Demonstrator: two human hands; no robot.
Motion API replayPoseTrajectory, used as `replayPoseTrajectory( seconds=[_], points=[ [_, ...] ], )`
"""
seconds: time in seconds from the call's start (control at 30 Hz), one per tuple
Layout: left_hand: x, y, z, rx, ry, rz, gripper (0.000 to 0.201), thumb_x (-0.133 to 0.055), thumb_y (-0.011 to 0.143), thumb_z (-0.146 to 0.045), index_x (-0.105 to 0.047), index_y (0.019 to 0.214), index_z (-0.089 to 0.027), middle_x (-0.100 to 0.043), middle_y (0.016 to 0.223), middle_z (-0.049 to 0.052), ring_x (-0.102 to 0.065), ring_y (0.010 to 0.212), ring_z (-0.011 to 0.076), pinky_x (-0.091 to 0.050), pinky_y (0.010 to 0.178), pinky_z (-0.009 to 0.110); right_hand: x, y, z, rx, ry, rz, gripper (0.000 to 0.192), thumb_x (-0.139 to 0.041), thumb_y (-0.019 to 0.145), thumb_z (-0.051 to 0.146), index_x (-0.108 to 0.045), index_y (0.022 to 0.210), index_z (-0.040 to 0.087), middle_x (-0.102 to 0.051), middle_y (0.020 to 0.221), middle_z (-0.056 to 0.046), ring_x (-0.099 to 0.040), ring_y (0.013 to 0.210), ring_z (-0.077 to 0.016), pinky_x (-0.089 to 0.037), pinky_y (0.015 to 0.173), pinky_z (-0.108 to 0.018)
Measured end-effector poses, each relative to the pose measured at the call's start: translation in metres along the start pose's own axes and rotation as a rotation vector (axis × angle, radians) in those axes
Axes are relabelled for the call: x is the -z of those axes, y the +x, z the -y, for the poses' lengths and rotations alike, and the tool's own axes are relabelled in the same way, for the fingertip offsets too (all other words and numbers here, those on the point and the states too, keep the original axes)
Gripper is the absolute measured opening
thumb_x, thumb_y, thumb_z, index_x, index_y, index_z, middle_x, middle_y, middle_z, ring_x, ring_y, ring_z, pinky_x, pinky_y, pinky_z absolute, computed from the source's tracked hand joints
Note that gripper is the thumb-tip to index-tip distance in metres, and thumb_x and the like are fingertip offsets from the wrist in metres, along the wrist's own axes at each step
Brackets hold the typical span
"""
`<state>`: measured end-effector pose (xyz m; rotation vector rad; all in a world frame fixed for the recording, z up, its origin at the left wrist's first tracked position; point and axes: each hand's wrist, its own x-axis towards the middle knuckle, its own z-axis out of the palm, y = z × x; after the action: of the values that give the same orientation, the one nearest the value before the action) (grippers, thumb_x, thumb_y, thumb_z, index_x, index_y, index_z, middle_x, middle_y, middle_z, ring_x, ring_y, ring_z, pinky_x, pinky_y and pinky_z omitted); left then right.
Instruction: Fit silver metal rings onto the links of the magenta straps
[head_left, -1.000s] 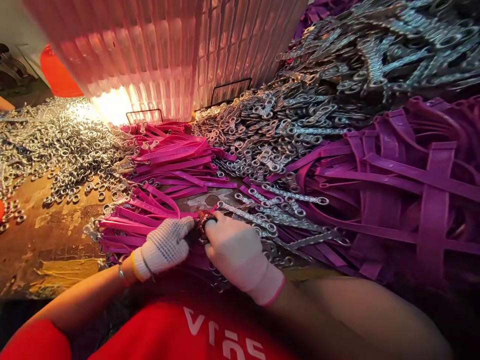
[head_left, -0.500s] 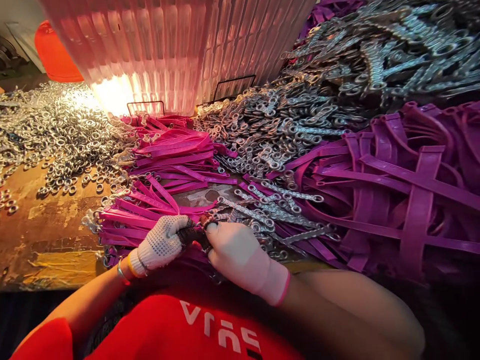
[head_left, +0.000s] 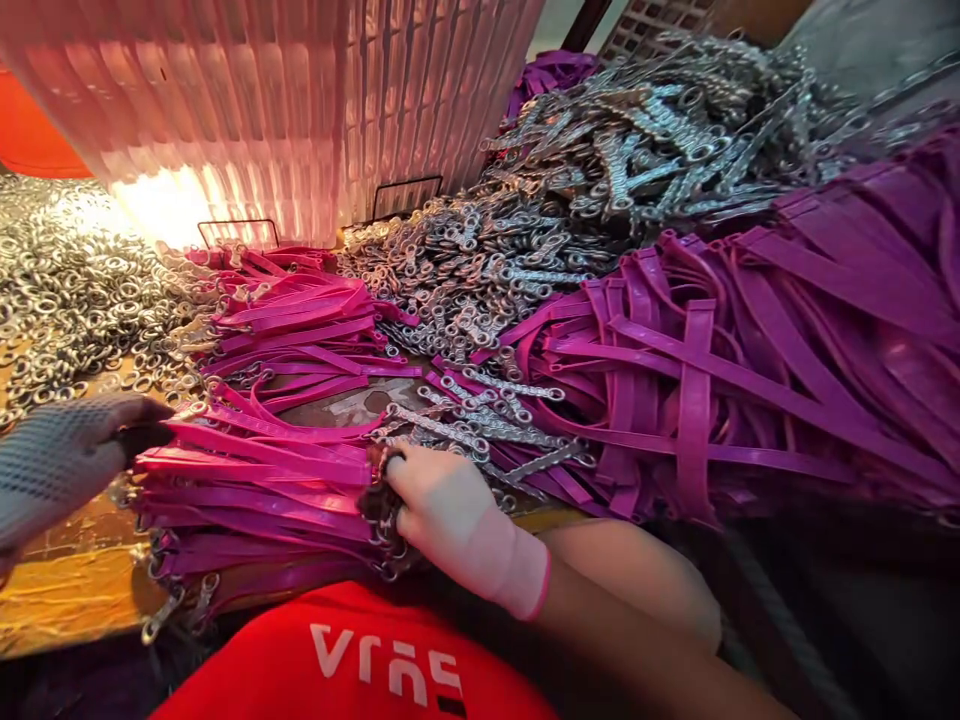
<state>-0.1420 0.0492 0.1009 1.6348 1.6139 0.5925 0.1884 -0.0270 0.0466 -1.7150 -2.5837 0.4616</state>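
Note:
Both my hands wear whitish knit gloves with dark fingertips. At the left edge my left hand, in a dotted-palm glove, has its fingers pressed together at the left end of a pink strap. My right hand is curled closed at the right end of the same strap; its fingertips partly hide what they grip. The strap lies across the top of a bundle of pink and purple straps. Metal rings and small clips show at the bundle's ends.
Loose metal rings heap up at left. Silver chain-like pieces pile behind. Purple straps are heaped at right, and another pink strap stack lies beyond my hands. A ribbed translucent panel stands at the back.
My hands have moved apart: the left has gone left to the strap's far end, the right stays near the bundle's right end. The view has turned to the right.

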Motion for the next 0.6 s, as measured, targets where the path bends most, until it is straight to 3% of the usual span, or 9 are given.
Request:
replayPoseTrajectory(
  seconds=[0.1, 0.2, 0.27, 0.33, 0.43, 0.53, 0.6],
  points=[
    [-0.006, -0.018, -0.008, 0.068, 0.093, -0.078, 0.031, -0.076, 0.071, -0.035, -0.075, 0.099, -0.023, -0.073, 0.085, 0.0, -0.057, 0.064, 0.0143, -0.042, 0.049, 0.016, 0.007, 0.002, -0.033, -0.036, -0.039, -0.051, 0.009, -0.06, 0.078, 0.02, -0.068, 0.082, 0.019, -0.069, 0.098, -0.008, -0.059, 0.088, -0.0205, -0.04, 0.073, -0.029],
    [-0.05, -0.026, -0.024, 0.297, -0.291, -0.057, 0.027, -0.071, 0.079, -0.037, -0.071, 0.099, -0.018, -0.069, 0.073, 0.001, -0.055, 0.057, 0.0099, -0.042, 0.049, 0.014, 0.011, 0.017, -0.087, -0.233, -0.111, -0.105, 0.02, -0.05, 0.082, 0.013, -0.069, 0.086, 0.013, -0.068, 0.091, -0.015, -0.059, 0.082, -0.0237, -0.039, 0.069, -0.033],
    [-0.084, -0.02, -0.031, 0.447, -0.722, 0.065, 0.037, -0.065, 0.083, -0.049, -0.07, 0.093, -0.014, -0.065, 0.067, 0.004, -0.05, 0.049, 0.0079, -0.039, 0.044, 0.015, 0.007, 0.029, -0.12, -0.4, -0.243, -0.045, 0.022, -0.048, 0.082, 0.012, -0.069, 0.088, 0.011, -0.068, 0.09, -0.018, -0.059, 0.082, -0.0267, -0.036, 0.064, -0.033],
    [-0.11, -0.01, -0.035, 0.575, -0.999, 0.354, 0.046, -0.065, 0.083, -0.052, -0.07, 0.1, -0.01, -0.069, 0.082, 0.011, -0.057, 0.056, 0.01, -0.045, 0.049, 0.019, -0.002, 0.038, -0.142, -0.372, -0.333, -0.023, 0.022, -0.049, 0.08, 0.01, -0.068, 0.09, 0.01, -0.067, 0.092, -0.021, -0.06, 0.086, -0.0293, -0.035, 0.064, -0.034],
    [-0.132, -0.001, -0.036, 0.592, -1.152, 0.575, 0.041, -0.073, 0.075, -0.037, -0.069, 0.105, -0.01, -0.069, 0.096, 0.013, -0.063, 0.066, 0.0137, -0.046, 0.05, 0.02, -0.015, 0.04, -0.156, -0.282, -0.325, -0.044, 0.02, -0.048, 0.08, 0.007, -0.068, 0.083, 0.009, -0.067, 0.09, -0.022, -0.06, 0.089, -0.0302, -0.036, 0.067, -0.035],
    [-0.14, -0.004, -0.038, 0.535, -1.084, 0.556, 0.038, -0.076, 0.072, -0.021, -0.068, 0.108, -0.013, -0.068, 0.097, 0.01, -0.063, 0.066, 0.0112, -0.041, 0.047, 0.016, -0.021, 0.034, -0.158, -0.332, -0.295, -0.091, 0.022, -0.045, 0.082, 0.007, -0.067, 0.084, 0.006, -0.066, 0.089, -0.024, -0.062, 0.087, -0.0301, -0.039, 0.068, -0.035],
    [-0.144, -0.009, -0.04, 0.479, -1.01, 0.526, 0.039, -0.075, 0.074, -0.02, -0.066, 0.112, -0.013, -0.067, 0.101, 0.01, -0.062, 0.066, 0.0099, -0.04, 0.046, 0.015, -0.02, 0.03, -0.154, -0.386, -0.221, -0.175, 0.025, -0.044, 0.083, 0.008, -0.067, 0.091, 0.005, -0.067, 0.091, -0.024, -0.063, 0.086, -0.0296, -0.042, 0.07, -0.035]
  ],
)
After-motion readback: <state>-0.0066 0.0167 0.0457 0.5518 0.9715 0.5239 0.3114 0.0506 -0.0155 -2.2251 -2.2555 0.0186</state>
